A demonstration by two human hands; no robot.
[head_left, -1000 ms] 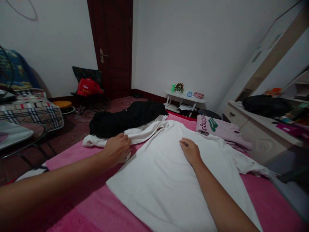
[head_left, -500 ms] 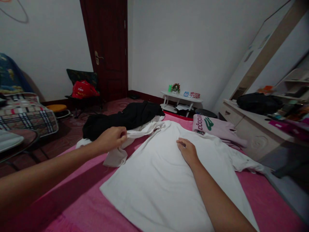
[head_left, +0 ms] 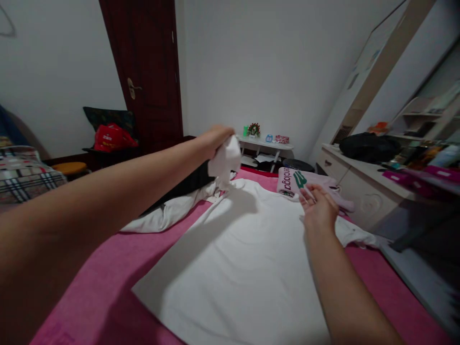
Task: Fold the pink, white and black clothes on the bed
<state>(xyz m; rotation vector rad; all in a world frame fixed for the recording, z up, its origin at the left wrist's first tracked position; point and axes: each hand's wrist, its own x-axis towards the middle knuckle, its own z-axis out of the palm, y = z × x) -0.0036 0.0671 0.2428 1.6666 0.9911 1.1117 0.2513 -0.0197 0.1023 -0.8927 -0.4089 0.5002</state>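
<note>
A white shirt (head_left: pixel 230 258) with its sleeves out to the sides lies spread across a pink bed cover (head_left: pixel 118 268). My left hand (head_left: pixel 220 136) is closed on the shirt's left sleeve and holds it up above the collar end; the cloth hangs bunched below the fingers. Over the shirt's right shoulder hovers my right hand (head_left: pixel 319 206), its fingers blurred, slightly curled and apart, with no cloth clearly gripped. Just beyond it lies a folded pink garment (head_left: pixel 287 179) with dark lettering and a green print.
Another white garment (head_left: pixel 161 215) and black clothing (head_left: pixel 187 184) lie along the bed's left side, partly behind my left arm. A small white table (head_left: pixel 266 141) stands beyond the bed. At right is a cabinet (head_left: pixel 359 177) with a black bag (head_left: pixel 368 147) on top.
My left hand has risen and moved right and away from me, carrying the sleeve over the shirt. My right hand has shifted right to the shoulder. The view has turned slightly right.
</note>
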